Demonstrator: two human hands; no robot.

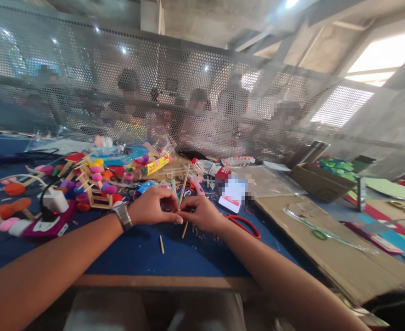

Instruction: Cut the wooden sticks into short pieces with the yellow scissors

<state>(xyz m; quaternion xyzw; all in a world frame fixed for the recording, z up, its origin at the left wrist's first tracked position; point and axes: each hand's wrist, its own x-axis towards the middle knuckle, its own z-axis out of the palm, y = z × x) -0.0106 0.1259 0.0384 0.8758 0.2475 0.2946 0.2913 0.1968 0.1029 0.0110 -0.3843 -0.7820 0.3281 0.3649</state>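
Observation:
A thin wooden stick (185,184) stands nearly upright, slightly tilted, between my two hands above the blue tabletop. My right hand (204,214) pinches it around its middle, and its lower end shows beneath the fingers. My left hand (154,205), with a metal watch (123,216) on the wrist, meets the right at the same spot, thumb and fingers curled in against the stick. The fingertips partly hide the gripped part. Below my hands, a short piece of stick (161,244) lies on the table. A red cord loop (245,226) rests just right of my right hand.
Left are a purple power strip (47,228) with a white plug (55,201) and a stick structure with colored pompoms (97,191). Behind lie a bottle (211,168) and a lit phone (232,195). Cardboard (312,220) covers the right side; a perforated metal screen (175,92) stands behind.

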